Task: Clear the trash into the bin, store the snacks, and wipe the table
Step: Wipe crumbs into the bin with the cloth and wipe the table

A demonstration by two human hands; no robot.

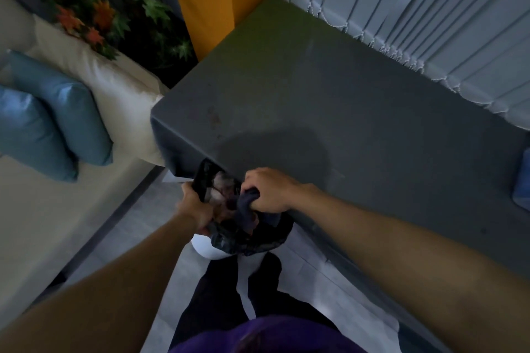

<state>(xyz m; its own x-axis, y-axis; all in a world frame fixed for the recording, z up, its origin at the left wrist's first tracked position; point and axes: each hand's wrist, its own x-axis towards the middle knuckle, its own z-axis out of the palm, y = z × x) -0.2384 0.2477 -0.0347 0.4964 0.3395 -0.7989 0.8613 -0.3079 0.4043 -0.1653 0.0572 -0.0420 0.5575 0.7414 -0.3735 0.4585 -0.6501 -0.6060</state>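
Wears a purple top [266, 335], seen only as a rounded swell of plain cloth at the bottom edge, deep violet in the dim light; wears dark trousers [213, 301] (black or navy, hard to tell which), loose-cut and plain, with soft folds running down each leg; shows both forearms uncovered from the wrist to the picture's edge, left forearm [94, 289] and right forearm [415, 243] alike; shows the left hand [195, 209] and the right hand [269, 192] bare as well, plain at fingers and wrists; cannot make out any footwear past the trouser hems.
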